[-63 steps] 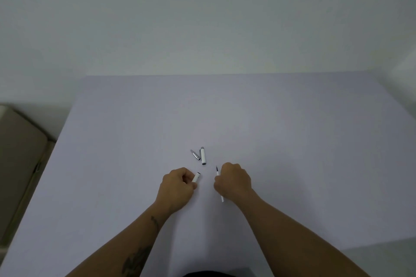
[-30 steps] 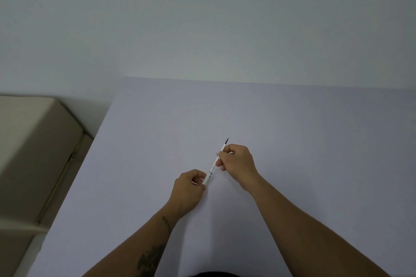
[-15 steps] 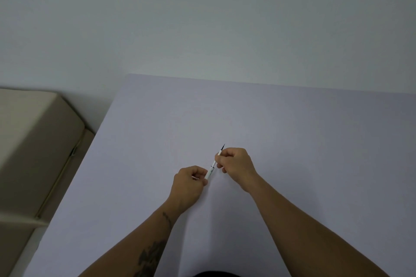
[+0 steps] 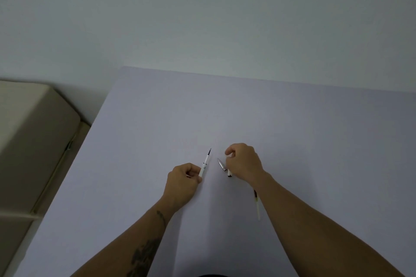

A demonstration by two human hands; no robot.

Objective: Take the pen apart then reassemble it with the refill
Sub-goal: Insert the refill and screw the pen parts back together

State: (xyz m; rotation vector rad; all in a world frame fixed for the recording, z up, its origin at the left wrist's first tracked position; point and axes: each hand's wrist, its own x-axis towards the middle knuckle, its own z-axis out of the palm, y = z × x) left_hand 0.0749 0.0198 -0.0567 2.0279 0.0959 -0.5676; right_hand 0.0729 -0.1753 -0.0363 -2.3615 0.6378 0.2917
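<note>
Since a moment ago my right hand (image 4: pixel 244 163) leaves the refilled barrel (image 4: pixel 203 165), pinched in my left hand (image 4: pixel 183 181) tip-away, and curls loosely over the metal tip (image 4: pixel 221 164) lying just left, pointing far-left, grip unclear.

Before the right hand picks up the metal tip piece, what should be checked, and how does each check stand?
1. Left hand has a grip on the white barrel: ok.
2. Refill point sticks out of the barrel's far end: ok.
3. Metal tip piece lies on the table, free to take: ok.
4. Right hand is at the tip piece, fingers curled: ok; contact cannot tell.
5. White part beside the tip, partly under the right hand: identity cannot tell.
6. Spare refill lies clear, by the right forearm: ok.
</note>
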